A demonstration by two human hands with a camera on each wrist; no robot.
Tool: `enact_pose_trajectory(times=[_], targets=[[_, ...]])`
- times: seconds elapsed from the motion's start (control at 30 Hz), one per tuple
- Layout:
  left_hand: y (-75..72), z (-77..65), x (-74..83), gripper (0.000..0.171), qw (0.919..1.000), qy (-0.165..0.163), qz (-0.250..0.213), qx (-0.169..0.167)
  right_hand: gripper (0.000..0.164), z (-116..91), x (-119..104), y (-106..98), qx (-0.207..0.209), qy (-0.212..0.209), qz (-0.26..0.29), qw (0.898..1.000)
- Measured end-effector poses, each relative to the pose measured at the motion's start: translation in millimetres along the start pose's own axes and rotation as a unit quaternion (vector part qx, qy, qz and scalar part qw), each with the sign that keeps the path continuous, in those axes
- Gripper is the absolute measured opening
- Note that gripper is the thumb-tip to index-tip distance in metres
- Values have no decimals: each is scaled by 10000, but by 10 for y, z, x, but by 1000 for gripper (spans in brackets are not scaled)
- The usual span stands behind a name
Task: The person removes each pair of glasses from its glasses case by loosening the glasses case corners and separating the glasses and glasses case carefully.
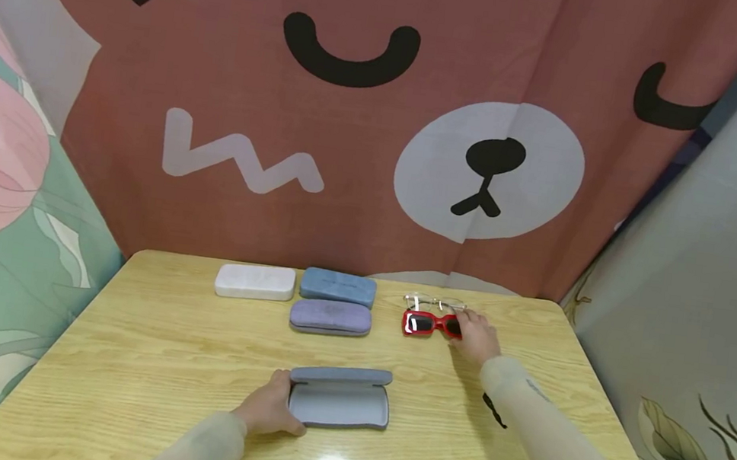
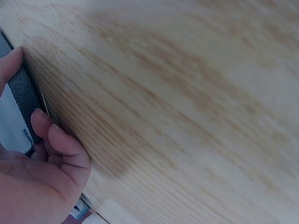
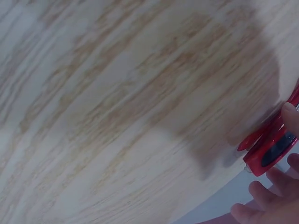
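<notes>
An open grey-blue glasses case (image 1: pixel 338 404) lies on the table with its lid tilted up at the back and a pale, bare lining. My left hand (image 1: pixel 274 406) grips its left end, the thumb at the front corner; the left wrist view shows the curled fingers (image 2: pixel 65 142) against the case's dark edge. Farther back on the right, my right hand (image 1: pixel 476 337) pinches the right end of red sunglasses (image 1: pixel 419 324) with dark lenses. In the right wrist view the thumb (image 3: pixel 290 116) is on the red frame, with fingertips at its other side. Clear glasses (image 1: pixel 418 298) lie just behind the sunglasses.
At the table's back stand a white glasses case (image 1: pixel 255 282), a blue case (image 1: pixel 338 286) and, in front of the blue one, a purple case (image 1: pixel 330 317), all closed. A printed curtain (image 1: pixel 341 227) hangs right behind the wooden table (image 1: pixel 173 359).
</notes>
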State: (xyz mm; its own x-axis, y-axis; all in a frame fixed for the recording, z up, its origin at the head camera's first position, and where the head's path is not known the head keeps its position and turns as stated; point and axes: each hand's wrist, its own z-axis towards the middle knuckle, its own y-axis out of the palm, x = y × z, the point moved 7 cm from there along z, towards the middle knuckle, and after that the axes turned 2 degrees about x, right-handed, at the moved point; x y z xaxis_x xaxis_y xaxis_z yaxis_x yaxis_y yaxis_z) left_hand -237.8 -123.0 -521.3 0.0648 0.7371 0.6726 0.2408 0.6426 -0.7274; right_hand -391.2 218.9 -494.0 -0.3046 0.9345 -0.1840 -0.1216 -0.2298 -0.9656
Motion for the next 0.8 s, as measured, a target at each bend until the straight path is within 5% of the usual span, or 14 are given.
enact_pose_trajectory(times=[0.8], targets=[[3, 6, -14, 90, 10000, -48, 79, -34, 50, 22, 0, 36, -127, 56, -212, 9997]])
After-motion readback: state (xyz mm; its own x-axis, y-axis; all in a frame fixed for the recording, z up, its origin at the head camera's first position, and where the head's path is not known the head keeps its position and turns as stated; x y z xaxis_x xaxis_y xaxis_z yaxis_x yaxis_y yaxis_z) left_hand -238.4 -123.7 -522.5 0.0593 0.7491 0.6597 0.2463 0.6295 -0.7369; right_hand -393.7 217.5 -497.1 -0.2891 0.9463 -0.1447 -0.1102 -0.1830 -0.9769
